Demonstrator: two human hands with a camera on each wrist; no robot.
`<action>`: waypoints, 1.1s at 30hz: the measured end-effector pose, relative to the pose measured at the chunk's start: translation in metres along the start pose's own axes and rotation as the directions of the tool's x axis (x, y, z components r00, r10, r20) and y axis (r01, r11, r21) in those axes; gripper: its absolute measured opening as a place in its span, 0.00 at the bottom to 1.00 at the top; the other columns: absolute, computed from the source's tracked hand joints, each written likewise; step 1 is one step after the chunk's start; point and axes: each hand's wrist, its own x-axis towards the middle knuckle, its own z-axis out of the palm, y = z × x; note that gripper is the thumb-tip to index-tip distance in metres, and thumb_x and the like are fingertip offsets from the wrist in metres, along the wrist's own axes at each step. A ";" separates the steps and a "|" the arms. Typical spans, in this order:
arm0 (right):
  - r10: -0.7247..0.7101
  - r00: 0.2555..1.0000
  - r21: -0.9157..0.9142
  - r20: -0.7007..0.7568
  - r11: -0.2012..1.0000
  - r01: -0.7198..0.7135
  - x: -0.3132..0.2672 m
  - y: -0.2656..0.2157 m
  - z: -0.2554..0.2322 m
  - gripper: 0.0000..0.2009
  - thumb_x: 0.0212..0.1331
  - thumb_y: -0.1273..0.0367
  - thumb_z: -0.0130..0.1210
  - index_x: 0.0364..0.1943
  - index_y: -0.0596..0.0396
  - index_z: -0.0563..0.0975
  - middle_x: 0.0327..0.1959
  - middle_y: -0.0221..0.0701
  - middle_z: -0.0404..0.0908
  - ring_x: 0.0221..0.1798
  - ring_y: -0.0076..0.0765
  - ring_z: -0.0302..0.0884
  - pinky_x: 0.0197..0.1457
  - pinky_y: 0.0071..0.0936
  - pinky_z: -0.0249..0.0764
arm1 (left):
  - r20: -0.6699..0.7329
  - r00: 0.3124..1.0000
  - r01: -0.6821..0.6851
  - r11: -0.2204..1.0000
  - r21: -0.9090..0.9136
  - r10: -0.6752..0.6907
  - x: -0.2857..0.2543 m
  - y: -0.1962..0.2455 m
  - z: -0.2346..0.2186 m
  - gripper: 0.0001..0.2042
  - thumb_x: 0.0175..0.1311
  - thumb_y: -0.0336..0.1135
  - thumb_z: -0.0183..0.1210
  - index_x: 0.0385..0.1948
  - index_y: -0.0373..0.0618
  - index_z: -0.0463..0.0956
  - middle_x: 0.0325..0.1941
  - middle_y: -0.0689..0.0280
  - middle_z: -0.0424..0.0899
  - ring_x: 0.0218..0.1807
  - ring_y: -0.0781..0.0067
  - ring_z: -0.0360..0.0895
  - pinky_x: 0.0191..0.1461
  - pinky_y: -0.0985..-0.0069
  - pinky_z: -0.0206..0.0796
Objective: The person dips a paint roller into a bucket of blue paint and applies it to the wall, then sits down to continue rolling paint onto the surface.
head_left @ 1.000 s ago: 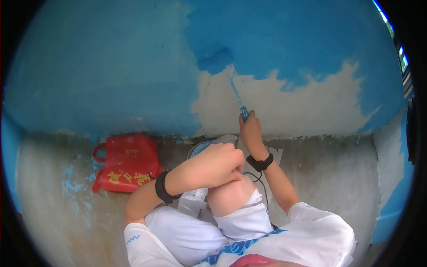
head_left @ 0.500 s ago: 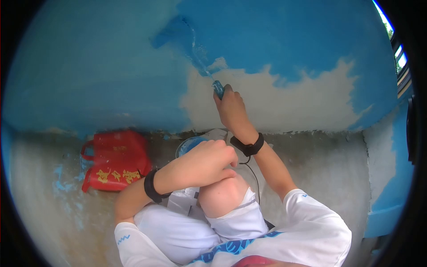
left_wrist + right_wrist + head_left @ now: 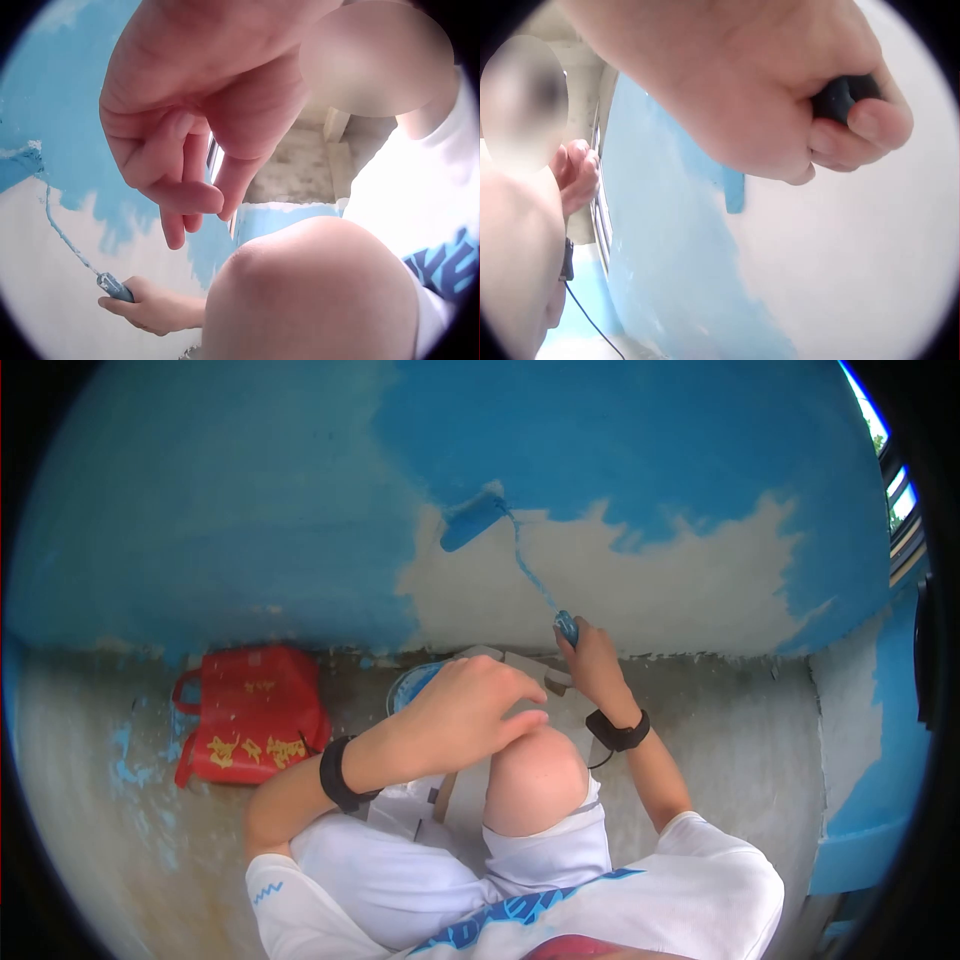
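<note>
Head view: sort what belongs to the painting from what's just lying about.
Seems in use:
- paint roller, its handle gripped by the right hand
- wall, part blue, part pale
- round container with blue inside, partly hidden by the left hand

Seems just lying about:
- red bag with gold lettering, on the floor

Wht tee [image 3: 690,880], blue chest lettering [image 3: 525,908], blue squiggle [image 3: 267,893] on L slv [image 3: 280,925]; wht shorts [image 3: 385,875] below tee; blk wristbands [image 3: 338,780] beyond slvs.
</note>
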 end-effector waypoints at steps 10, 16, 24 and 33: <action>0.101 0.990 0.169 0.102 0.979 -0.117 -0.017 0.022 -0.105 0.17 0.61 0.63 0.61 0.24 0.63 0.72 0.15 0.28 0.61 0.22 0.23 0.54 0.24 0.28 0.55 | -0.104 0.992 0.074 0.997 0.008 -0.072 -0.031 -0.033 0.029 0.13 0.63 0.37 0.60 0.45 0.39 0.82 0.47 0.57 0.85 0.39 0.54 0.84 0.45 0.67 0.76; 0.053 0.999 0.174 0.013 0.983 -0.055 -0.016 0.028 -0.142 0.13 0.64 0.66 0.58 0.30 0.64 0.73 0.18 0.30 0.65 0.24 0.20 0.57 0.25 0.26 0.57 | 0.113 0.984 0.146 0.987 -0.066 -0.138 -0.045 -0.053 0.032 0.13 0.65 0.37 0.59 0.45 0.39 0.81 0.48 0.58 0.85 0.36 0.57 0.84 0.41 0.68 0.75; -0.110 0.988 -0.179 -0.110 0.980 0.089 0.007 0.010 -0.105 0.10 0.69 0.68 0.50 0.39 0.62 0.67 0.22 0.53 0.73 0.29 0.68 0.68 0.29 0.48 0.64 | 0.068 0.996 0.062 0.986 -0.155 -0.051 -0.040 -0.052 0.051 0.13 0.64 0.36 0.58 0.46 0.38 0.81 0.46 0.55 0.85 0.41 0.53 0.82 0.45 0.64 0.74; -0.156 0.983 -0.132 -0.098 0.981 0.143 0.046 -0.040 -0.072 0.11 0.68 0.68 0.52 0.37 0.63 0.66 0.23 0.52 0.74 0.29 0.66 0.72 0.29 0.52 0.65 | 0.090 0.996 0.005 0.988 -0.153 0.009 -0.031 -0.048 0.057 0.12 0.63 0.33 0.57 0.44 0.36 0.80 0.43 0.53 0.84 0.44 0.48 0.80 0.46 0.59 0.74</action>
